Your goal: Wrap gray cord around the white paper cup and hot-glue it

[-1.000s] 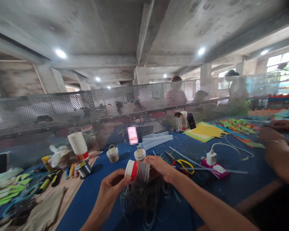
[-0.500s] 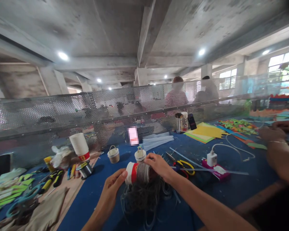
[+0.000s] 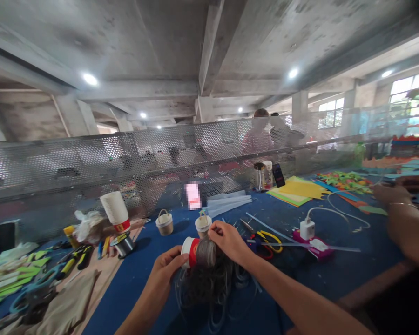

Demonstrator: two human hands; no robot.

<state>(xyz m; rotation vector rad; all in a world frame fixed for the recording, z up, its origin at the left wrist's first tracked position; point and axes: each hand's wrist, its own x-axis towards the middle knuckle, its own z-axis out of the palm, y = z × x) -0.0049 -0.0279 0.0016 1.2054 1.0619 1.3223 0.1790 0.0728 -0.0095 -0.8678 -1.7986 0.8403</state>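
A paper cup (image 3: pixel 192 251), white with a red band, lies on its side in the air with its rim to the left. Grey cord (image 3: pixel 206 252) is wrapped round its narrow end. My left hand (image 3: pixel 167 266) is closed on the cup's rim end, thumb on the outside. At the wrapped end my right hand (image 3: pixel 226 238) pinches at the cord, fingertips against the coil. Below the cup a loose tangle of the grey cord (image 3: pixel 209 291) rests on the blue table. Just behind stand two small white buckets with handles, one bucket (image 3: pixel 203 224) nearly touching my right fingers and another bucket (image 3: pixel 165 223) further left.
Left are stacked paper cups (image 3: pixel 115 209), a wire spool (image 3: pixel 123 244) and blue-handled scissors (image 3: pixel 30 298). Yellow-handled pliers (image 3: pixel 270 239) and a white charger (image 3: pixel 307 229) lie right. Another person's arm (image 3: pixel 403 218) reaches in there. A perforated metal screen (image 3: pixel 153 172) bounds the back.
The cup has turned slightly in my left hand, and that thumb now sits further along the rim. My right hand has shifted a little left. A person behind the screen has moved left.
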